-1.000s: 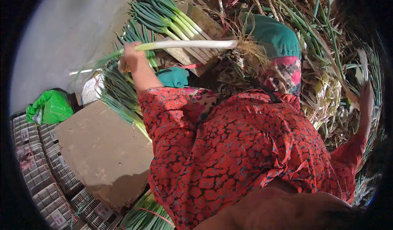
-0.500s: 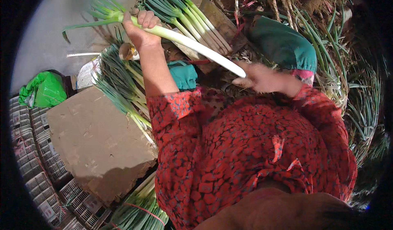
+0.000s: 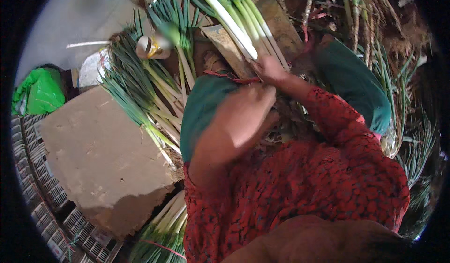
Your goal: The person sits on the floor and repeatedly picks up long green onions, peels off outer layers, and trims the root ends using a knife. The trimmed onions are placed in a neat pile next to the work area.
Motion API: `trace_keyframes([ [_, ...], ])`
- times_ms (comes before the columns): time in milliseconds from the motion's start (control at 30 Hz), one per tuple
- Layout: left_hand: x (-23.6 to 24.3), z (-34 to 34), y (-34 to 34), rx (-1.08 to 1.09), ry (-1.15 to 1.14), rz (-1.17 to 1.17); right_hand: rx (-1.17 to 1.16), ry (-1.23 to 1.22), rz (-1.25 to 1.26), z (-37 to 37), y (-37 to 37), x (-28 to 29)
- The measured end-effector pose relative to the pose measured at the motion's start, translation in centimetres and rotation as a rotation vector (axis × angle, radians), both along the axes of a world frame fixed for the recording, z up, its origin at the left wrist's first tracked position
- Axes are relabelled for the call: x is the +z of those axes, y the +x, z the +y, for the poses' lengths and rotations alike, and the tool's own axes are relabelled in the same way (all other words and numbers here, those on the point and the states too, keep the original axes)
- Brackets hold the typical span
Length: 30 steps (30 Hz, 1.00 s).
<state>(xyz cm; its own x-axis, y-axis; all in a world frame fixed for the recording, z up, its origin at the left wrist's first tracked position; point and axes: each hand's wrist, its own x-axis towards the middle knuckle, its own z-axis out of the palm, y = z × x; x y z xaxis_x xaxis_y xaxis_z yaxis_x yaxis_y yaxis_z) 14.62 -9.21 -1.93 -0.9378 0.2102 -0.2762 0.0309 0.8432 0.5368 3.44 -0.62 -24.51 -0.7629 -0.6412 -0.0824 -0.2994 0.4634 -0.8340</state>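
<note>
Flanking both hands (image 3: 265, 82), leek piles (image 3: 140, 94)

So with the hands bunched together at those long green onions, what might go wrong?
The right hand rests on the white ends of the long green-and-white onion stalks stacked on a brown wooden board; a nudge might skew the stack. The left hand is close beside it, so they may bump.

Counted inventory: 2 hands, the left hand (image 3: 255, 104) and the right hand (image 3: 268, 68); 3 heaps of green onions (image 3: 234, 19) (image 3: 140, 89) (image 3: 161, 230); 1 green bag (image 3: 40, 89); 1 cardboard sheet (image 3: 101, 157); 1 tape roll (image 3: 147, 47).
</note>
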Motion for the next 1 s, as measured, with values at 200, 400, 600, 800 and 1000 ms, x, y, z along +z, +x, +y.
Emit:
trace_keyframes([
  [200, -1.1, 0.3, -0.3, -0.095, 0.095, 0.03, -0.09, 0.363, -0.287, -1.2, -0.5, -12.6],
  [400, -1.7, -1.1, -0.5, -0.074, -0.002, 0.014, 0.099, 0.628, -0.244, -2.2, -0.8, -12.8],
  [600, -1.6, -0.6, -0.7, -0.072, 0.011, -0.021, 0.245, 0.632, -0.117, -2.1, 0.3, -13.0],
  [800, -1.4, 0.6, -1.0, -0.068, -0.033, -0.024, 0.293, 0.692, 0.035, -1.7, 0.1, -12.7],
  [1000, -1.3, 1.9, -1.1, -0.099, 0.0, 0.015, 0.594, 0.753, 0.121, 1.9, 1.2, -13.3],
])
